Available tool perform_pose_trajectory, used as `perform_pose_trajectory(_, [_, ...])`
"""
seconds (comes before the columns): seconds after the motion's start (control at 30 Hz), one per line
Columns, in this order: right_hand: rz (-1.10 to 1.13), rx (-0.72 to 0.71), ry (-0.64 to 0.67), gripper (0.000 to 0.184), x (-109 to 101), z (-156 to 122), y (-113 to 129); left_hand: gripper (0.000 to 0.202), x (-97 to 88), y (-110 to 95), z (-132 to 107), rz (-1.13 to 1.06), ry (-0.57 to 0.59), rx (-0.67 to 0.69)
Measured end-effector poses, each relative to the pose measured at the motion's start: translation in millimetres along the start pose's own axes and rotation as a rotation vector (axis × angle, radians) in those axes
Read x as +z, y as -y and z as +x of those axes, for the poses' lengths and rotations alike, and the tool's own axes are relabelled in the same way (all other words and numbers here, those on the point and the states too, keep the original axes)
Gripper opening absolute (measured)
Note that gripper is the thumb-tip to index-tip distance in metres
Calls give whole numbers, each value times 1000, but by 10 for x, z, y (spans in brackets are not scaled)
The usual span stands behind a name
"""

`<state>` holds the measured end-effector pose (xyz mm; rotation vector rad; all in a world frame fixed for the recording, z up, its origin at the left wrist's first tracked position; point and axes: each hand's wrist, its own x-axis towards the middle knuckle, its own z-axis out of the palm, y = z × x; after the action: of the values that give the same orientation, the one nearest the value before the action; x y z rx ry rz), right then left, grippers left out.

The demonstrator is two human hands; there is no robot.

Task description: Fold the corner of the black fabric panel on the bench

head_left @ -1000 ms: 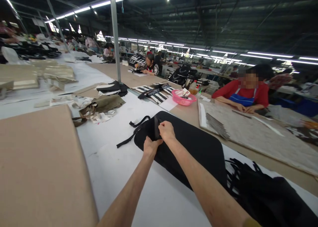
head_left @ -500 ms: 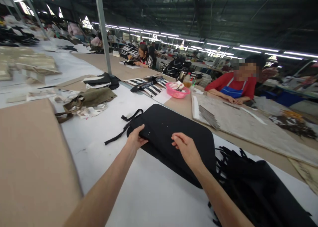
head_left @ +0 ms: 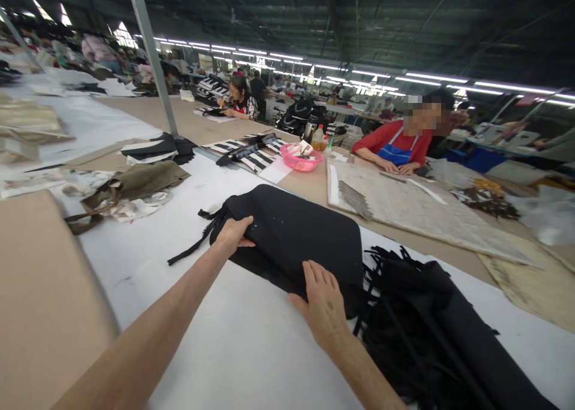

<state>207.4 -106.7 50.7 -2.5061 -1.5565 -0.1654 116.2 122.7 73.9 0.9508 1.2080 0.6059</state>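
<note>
A stack of black fabric panels (head_left: 309,224) with rounded corners lies on the white-covered table (head_left: 233,344). My left hand (head_left: 232,235) grips the near left edge of the top panel, thumb above and fingers beneath, and that edge is slightly raised. Over the near right edge, my right hand (head_left: 324,305) lies with its fingers stretched out flat on the fabric and its thumb apart. Small white specks show on the panel near my left thumb. Black straps (head_left: 193,248) trail from the stack's left end. Beside its right end sits a heap of black fabric pieces with strips (head_left: 431,314).
A pink basket (head_left: 302,158) holding small items stands beyond the panels, near bottles (head_left: 318,138). Across the table a person in red (head_left: 395,149) works at a grey board (head_left: 404,200). Olive fabric (head_left: 144,185) and a beige board (head_left: 40,290) lie left. A metal post (head_left: 155,63) rises behind.
My right hand has gone from pinched fingers above the panel to lying flat at its near edge. My left hand keeps the left edge, now lifted into a fold. The view has shifted right.
</note>
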Motion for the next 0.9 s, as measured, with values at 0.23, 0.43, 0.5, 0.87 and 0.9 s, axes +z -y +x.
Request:
perform_pose_trajectory(0.23, [-173,118,-22,47,-104,-108,-478,12,336,-409,-225,-131,33,88])
perform_pose_trajectory(0.43, [-255,107,1,27,-302,-180,-692,6,316,-483,-244,-198,-25,59])
perform_pose_trajectory(0.5, [-288,60,-27,21,-406,-122,-648,6,271,-494,-218,-206,-44,50])
perform_pose_trajectory(0.87, [-159,-99,180,18,-1593,542,-608,7,-68,-1250,-510,-350,-44,152])
perform_pose_trajectory(0.9, [-148,-93,178,20,-1756,542,-587,7,-126,-1346,-607,-367,-39,164])
